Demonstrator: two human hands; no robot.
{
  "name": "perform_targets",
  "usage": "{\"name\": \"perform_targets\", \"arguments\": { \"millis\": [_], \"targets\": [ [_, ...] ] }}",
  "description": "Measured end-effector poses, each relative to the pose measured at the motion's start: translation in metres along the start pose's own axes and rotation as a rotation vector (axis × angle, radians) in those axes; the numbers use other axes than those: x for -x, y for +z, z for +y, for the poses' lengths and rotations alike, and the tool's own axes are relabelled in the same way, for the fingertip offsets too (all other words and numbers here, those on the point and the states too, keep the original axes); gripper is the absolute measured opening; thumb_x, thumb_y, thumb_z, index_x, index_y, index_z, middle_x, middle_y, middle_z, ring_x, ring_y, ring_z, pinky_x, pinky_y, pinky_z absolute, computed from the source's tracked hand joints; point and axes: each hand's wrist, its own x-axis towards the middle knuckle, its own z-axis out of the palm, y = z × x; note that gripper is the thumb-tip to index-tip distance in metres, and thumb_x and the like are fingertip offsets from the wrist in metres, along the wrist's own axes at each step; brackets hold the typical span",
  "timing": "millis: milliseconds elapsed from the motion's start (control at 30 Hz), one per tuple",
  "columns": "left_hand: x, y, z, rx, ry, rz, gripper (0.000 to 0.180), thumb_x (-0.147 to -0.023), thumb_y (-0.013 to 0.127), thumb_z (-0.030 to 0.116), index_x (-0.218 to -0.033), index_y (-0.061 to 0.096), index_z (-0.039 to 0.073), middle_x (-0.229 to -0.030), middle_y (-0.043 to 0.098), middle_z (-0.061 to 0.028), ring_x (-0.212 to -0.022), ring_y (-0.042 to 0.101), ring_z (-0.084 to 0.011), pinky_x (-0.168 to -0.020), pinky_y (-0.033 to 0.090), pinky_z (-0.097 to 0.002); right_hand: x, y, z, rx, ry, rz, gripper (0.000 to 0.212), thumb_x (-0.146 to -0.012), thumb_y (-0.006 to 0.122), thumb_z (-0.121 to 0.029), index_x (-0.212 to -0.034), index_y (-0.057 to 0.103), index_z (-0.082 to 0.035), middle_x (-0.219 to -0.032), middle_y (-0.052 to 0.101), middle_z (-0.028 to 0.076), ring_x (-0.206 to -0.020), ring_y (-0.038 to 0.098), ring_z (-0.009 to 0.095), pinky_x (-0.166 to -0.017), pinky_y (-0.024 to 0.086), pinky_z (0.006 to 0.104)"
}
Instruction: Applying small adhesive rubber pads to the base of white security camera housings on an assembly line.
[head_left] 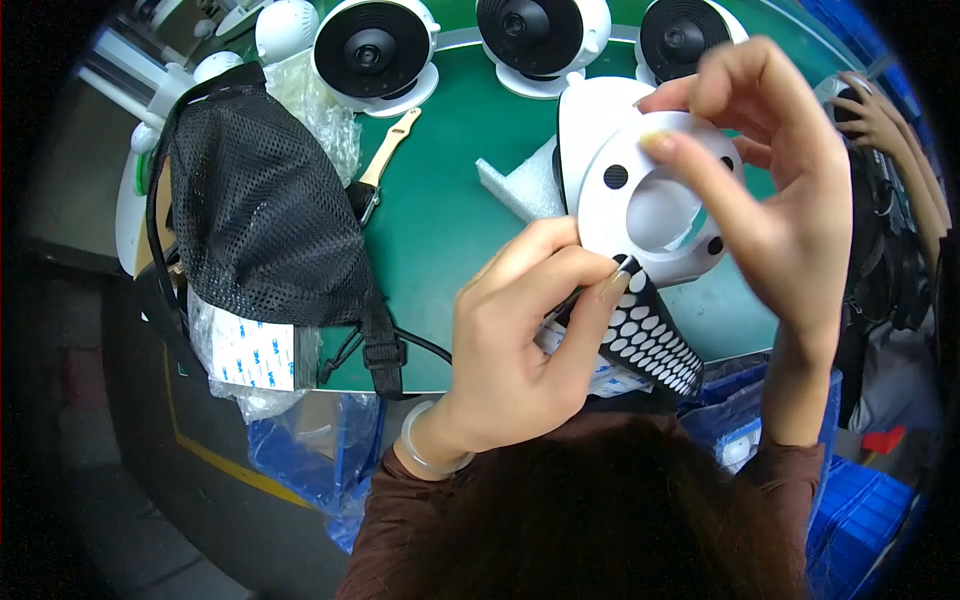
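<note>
A white round camera [600,125] lies tipped over, its ring-shaped base [608,215] facing up with several round black pads on it. My right hand [785,190] curls around the far right side of the base, thumb on its face and fingers along the edge. With thumb and index finger pinched, my left hand [530,335] holds a small black pad against the base's near edge. A black strip with rows of white dots [650,340] hangs beneath those fingertips; its upper end is partly hidden by my left hand.
Three upright white cameras with black faces, one of them a left-hand camera [375,50], stand along the back. A black mesh bag [265,200], a brush with a pale handle [390,145] and white foam [525,185] lie on the green table [430,250]. Another person's hands [875,120] are at far right.
</note>
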Motion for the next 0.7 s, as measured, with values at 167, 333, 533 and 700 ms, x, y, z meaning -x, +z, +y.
{"name": "perform_targets", "arguments": {
  "millis": [167, 333, 533, 700],
  "targets": [
    [-0.007, -0.003, 0.008, -0.024, 0.017, -0.163, 0.010, -0.068, 0.061, -0.006, -0.077, 0.058, -0.001, -0.086, 0.058, -0.0124, -0.070, 0.056, -0.0235, -0.059, 0.043, -0.0279, -0.031, -0.041, -0.019, 0.009, 0.096, -0.667, 0.015, -0.077, 0.066, -0.012, -0.078, 0.062, 0.002, -0.063, 0.058, 0.005, -0.055, 0.056, 0.007, -0.049, 0.042, 0.0173],
    [0.007, -0.013, 0.007, 0.010, -0.010, -0.135, 0.006, -0.068, 0.060, -0.006, -0.074, 0.059, -0.004, -0.105, 0.059, -0.0182, -0.081, 0.059, -0.0252, -0.067, 0.047, -0.0281, -0.036, -0.133, 0.042, -0.173, 0.430, -0.443, 0.024, -0.086, 0.055, -0.022, -0.086, 0.064, 0.001, -0.057, 0.055, -0.001, -0.043, 0.049, 0.003, -0.040, 0.037, 0.0147],
    [0.014, -0.015, -0.013, 0.103, -0.255, -0.223, 0.003, -0.077, 0.055, -0.001, -0.077, 0.058, -0.003, -0.096, 0.063, -0.0128, -0.080, 0.058, -0.0214, -0.070, 0.044, -0.0284, -0.074, -0.204, 0.107, 0.089, 0.521, -0.023, 0.020, -0.082, 0.058, -0.026, -0.078, 0.062, -0.007, -0.062, 0.054, -0.004, -0.054, 0.047, 0.002, -0.047, 0.034, 0.0174],
    [0.018, -0.019, -0.017, 0.093, -0.312, -0.244, 0.003, -0.077, 0.055, -0.002, -0.076, 0.058, -0.004, -0.095, 0.064, -0.0124, -0.078, 0.059, -0.0206, -0.069, 0.044, -0.0286, -0.135, -0.147, 0.174, 0.743, 0.432, -0.005, 0.022, -0.068, 0.061, -0.017, -0.087, 0.065, -0.007, -0.074, 0.064, 0.014, -0.068, 0.062, 0.028, -0.064, 0.049, 0.0392]
  ]
}}
